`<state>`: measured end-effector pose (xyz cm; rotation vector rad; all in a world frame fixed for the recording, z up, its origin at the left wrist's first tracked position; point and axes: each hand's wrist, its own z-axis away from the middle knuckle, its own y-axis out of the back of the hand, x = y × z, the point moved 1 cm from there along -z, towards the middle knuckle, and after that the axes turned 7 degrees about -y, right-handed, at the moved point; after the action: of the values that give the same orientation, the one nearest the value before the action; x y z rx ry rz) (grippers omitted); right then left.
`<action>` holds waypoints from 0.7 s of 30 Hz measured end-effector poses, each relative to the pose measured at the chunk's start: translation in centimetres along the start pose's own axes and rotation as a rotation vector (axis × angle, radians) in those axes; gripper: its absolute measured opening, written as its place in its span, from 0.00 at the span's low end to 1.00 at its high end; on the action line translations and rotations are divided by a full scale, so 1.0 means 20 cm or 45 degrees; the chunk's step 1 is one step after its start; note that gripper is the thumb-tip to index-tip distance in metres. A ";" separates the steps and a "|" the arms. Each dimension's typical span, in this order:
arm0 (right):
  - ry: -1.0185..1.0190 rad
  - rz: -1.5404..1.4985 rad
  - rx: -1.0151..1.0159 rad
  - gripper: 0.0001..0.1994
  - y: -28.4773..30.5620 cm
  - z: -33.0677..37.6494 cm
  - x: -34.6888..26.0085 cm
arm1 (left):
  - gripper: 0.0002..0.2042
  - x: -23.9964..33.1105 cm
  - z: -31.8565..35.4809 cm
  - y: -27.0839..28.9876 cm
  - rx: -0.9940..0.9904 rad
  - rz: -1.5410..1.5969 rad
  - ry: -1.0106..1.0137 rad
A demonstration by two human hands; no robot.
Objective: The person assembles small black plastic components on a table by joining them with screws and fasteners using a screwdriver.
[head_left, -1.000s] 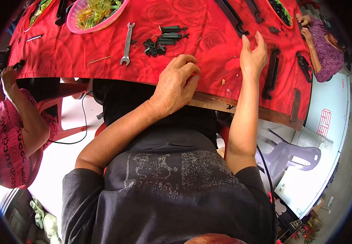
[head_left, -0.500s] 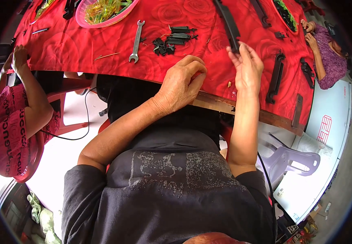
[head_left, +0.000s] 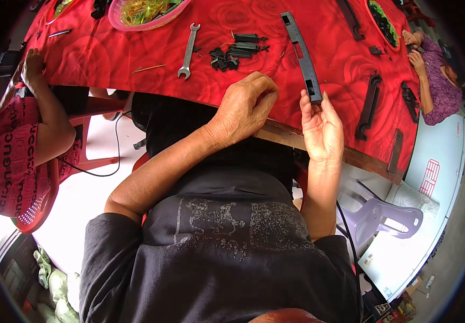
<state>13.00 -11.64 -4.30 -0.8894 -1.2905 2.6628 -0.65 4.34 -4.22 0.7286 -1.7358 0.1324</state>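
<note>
A long black plastic strip (head_left: 302,57) with cut-out slots stands out away from me over the red tablecloth. Its near end is pinched between the thumb and fingertips of my right hand (head_left: 322,129). My left hand (head_left: 246,105) is at the table's front edge, fingers curled in with the thumb against them; whatever may be inside is hidden. Beyond it lies a pile of small black plastic parts (head_left: 238,53). To the left of that pile is a steel open-ended wrench (head_left: 189,51). Another black strip (head_left: 368,107) rests on the cloth right of my right hand.
A pink basket (head_left: 142,25) of yellowish clear pieces stands at the far left, and a second basket (head_left: 381,24) at the far right. More black strips (head_left: 350,20) lie near it. Co-workers sit at both sides; one's hand (head_left: 32,67) touches the left table edge.
My right hand has turned palm-up and come slightly nearer me, tilting the black strip so its slotted face shows. My left hand stays almost where it was. The view has shifted a little.
</note>
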 end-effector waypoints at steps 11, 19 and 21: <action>0.479 0.720 0.232 0.08 -0.10 0.11 0.10 | 0.05 -0.02 0.00 0.00 0.010 -0.039 -0.087; 1.248 1.900 0.285 0.12 -0.14 0.18 0.20 | 0.06 0.00 -0.01 0.02 0.014 0.030 0.084; 1.214 1.926 0.251 0.13 -0.12 0.18 0.24 | 0.06 0.00 -0.01 0.05 0.028 0.024 0.101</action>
<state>6.72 -11.13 -3.03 -3.3414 0.0600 1.9382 -1.02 5.20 -3.92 0.7141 -1.6681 0.1910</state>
